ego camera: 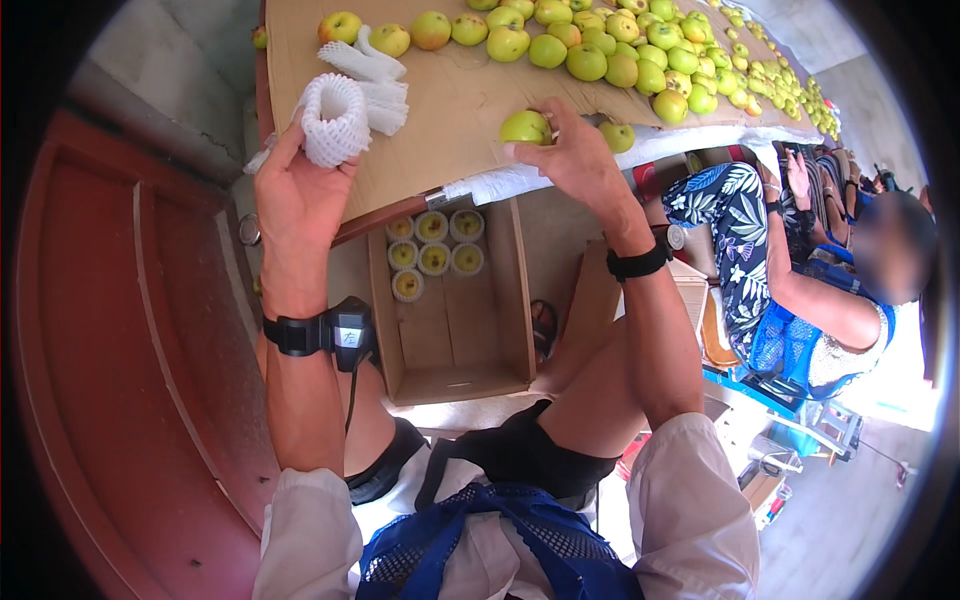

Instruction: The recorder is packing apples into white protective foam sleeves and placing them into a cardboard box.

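My left hand [304, 187] holds a white foam net sleeve [337, 124], its round mouth facing up, near the left edge of the cardboard-covered table [442, 127]. More foam sleeves [379, 86] lie just beyond it. In my right hand [574, 154] is a green apple [526, 128], gripped at its right side between thumb and fingers above the table's near edge. A single apple [617, 136] rests just right of that hand. Below the edge, a cardboard box [465, 386] contains several apples in foam sleeves [433, 259], set in rows at its far left.
Many loose apples [586, 61] spread over the table's far side and along it to the right. A seated person [806, 330] in a blue mesh vest is at the right. A red door [97, 337] stands at the left. Another cardboard box [589, 300] is beside my right knee.
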Motion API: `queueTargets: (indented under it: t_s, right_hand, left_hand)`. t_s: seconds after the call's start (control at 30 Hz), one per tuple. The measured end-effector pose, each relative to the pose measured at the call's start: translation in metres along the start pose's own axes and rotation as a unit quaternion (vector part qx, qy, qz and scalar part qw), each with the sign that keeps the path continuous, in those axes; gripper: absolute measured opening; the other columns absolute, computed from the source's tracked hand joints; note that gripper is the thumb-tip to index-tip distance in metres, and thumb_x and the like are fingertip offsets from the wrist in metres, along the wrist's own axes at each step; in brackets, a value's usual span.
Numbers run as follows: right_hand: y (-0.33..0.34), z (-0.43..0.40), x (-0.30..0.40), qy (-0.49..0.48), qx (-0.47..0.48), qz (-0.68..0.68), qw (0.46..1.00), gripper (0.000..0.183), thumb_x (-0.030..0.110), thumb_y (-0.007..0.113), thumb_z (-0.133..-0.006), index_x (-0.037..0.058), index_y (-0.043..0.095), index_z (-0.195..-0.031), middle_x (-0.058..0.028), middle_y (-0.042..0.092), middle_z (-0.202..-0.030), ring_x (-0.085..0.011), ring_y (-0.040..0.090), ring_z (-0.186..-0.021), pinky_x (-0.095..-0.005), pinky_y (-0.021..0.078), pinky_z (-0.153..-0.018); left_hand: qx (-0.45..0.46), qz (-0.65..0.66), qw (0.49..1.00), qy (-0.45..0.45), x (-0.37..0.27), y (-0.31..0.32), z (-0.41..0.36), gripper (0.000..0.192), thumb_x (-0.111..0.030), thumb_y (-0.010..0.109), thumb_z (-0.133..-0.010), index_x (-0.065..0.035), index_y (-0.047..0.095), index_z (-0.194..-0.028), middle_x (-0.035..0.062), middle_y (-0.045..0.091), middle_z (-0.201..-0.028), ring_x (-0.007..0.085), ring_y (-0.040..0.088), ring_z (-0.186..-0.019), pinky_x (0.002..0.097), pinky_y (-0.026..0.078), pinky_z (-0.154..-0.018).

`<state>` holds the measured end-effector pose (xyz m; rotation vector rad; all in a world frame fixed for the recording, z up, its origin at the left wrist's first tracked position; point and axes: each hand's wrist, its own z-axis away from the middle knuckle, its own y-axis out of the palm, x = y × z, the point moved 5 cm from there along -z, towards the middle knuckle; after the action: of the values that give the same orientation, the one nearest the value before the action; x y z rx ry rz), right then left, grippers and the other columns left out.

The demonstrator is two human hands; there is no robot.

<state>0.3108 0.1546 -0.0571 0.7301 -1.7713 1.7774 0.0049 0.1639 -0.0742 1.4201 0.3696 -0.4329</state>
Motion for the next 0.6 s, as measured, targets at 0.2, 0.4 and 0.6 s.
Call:
queueTargets:
  t_s: [0.2, 0.4, 0.6]
  right_hand:
    - [0.019, 0.008, 0.006, -0.061, -0.018, -0.005, 0.998, 0.058, 0.032, 0.085, -0.08, -0.0025, 0.061, -0.12, -0.0239, 0.071, -0.107, -0.0393, 0.069, -0.102, -0.0432, 0.0544, -0.09]
    - [0.031, 0.016, 0.009, -0.061, -0.037, 0.045, 0.996, 0.062, 0.034, 0.085, -0.081, -0.0039, 0.058, -0.12, -0.0271, 0.066, -0.112, -0.0442, 0.064, -0.107, -0.0469, 0.0517, -0.093]
    - [0.029, 0.021, 0.004, -0.094, -0.012, 0.107, 0.99, 0.063, 0.027, 0.084, -0.083, -0.0041, 0.053, -0.128, -0.0291, 0.059, -0.12, -0.047, 0.06, -0.112, -0.0488, 0.0501, -0.096]
  left_hand:
    - [0.012, -0.002, 1.0, -0.006, 0.005, 0.004, 0.003, 0.033, -0.01, 0.055, -0.102, 0.003, 0.055, -0.132, 0.0132, 0.062, -0.134, 0.0269, 0.059, -0.123, 0.0438, 0.049, -0.101]
    - [0.006, -0.01, 1.0, -0.015, 0.01, 0.007, 0.005, 0.03, -0.011, 0.056, -0.102, 0.0022, 0.057, -0.129, 0.0133, 0.062, -0.134, 0.0267, 0.059, -0.124, 0.0442, 0.049, -0.101]
    - [-0.006, -0.013, 1.0, -0.023, 0.014, 0.005, 0.002, 0.032, -0.012, 0.057, -0.102, 0.0013, 0.057, -0.131, 0.0129, 0.062, -0.134, 0.0262, 0.059, -0.124, 0.0438, 0.049, -0.102]
